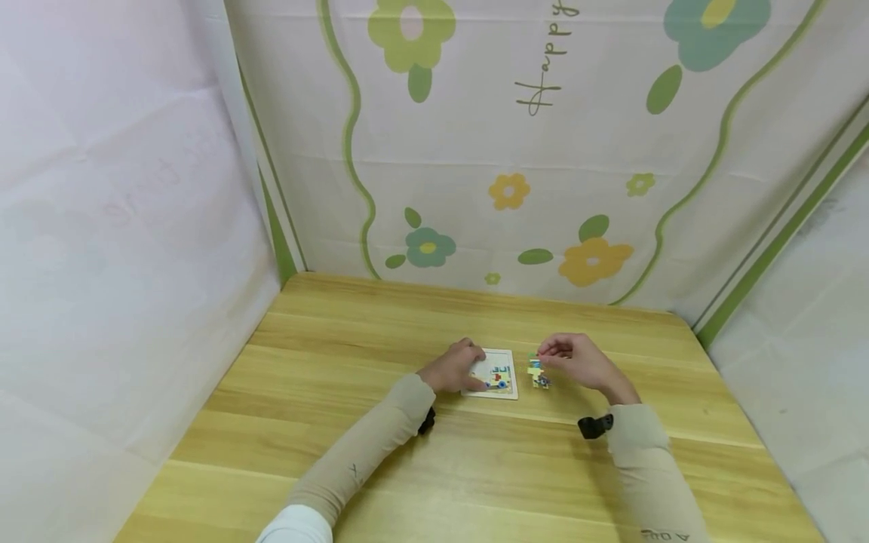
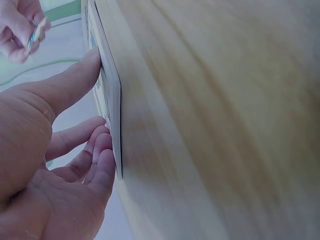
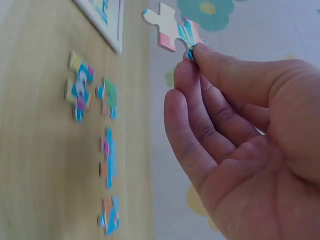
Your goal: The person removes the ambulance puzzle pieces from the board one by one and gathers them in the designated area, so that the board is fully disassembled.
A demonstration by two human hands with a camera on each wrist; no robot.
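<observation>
A white-framed jigsaw board point(image 1: 514, 381) lies flat on the table with coloured pieces in its lower part. My left hand point(image 1: 451, 368) rests on its left side. In the left wrist view, the thumb point(image 2: 82, 80) and fingertips point(image 2: 104, 160) touch the board near its edge. Right of the board, my right hand point(image 1: 577, 360) is raised a little above the table. Between thumb and forefinger it pinches a jigsaw piece point(image 3: 166, 22), mostly cream, with blue and pink parts. Several loose jigsaw pieces point(image 3: 80, 90) lie beneath and beside that hand.
The wooden table point(image 1: 434, 467) reaches back to a white curtain point(image 1: 462, 136) printed with flowers. White fabric walls stand at the left and right. A small black wrist camera point(image 1: 595, 427) sits on the right sleeve.
</observation>
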